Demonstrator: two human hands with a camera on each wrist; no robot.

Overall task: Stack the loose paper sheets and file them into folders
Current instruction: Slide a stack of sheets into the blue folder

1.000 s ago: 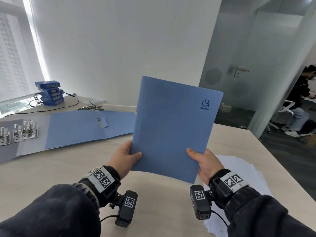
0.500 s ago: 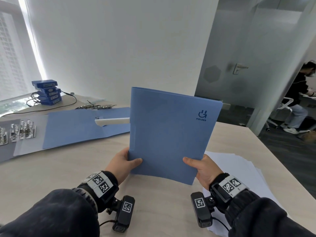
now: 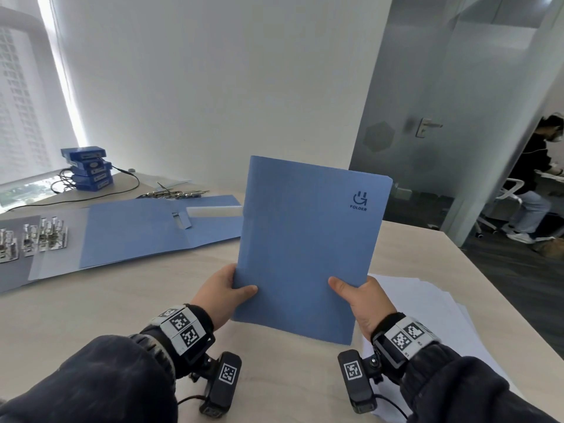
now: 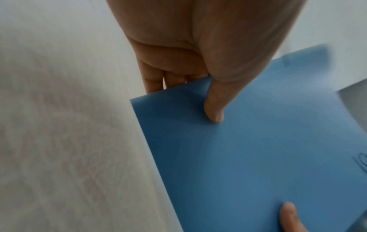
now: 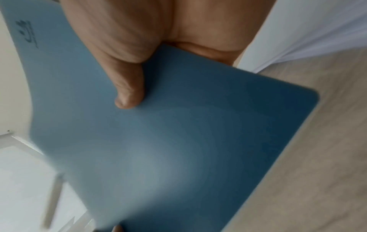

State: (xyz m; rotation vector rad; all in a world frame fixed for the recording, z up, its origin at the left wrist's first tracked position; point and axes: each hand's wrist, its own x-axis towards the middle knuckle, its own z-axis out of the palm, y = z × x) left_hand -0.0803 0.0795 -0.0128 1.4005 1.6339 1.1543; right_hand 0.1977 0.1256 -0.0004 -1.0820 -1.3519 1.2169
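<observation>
Folder point(image 3: 308, 248), blue and closed, stands tilted above the table point(image 3: 128, 303) in front of me, logo at its upper right; my left hand point(image 3: 218, 293) pinches its lower left edge, thumb on the front cover and fingers point(image 4: 154, 81) behind; my right hand point(image 3: 363, 303) pinches the lower right edge the same way, thumb on the front; loose paper sheets point(image 3: 427, 309) lie fanned on the table under my right wrist; another blue folder point(image 3: 146, 230) lies open and flat to my left, metal clips point(image 3: 33, 239) beside it
</observation>
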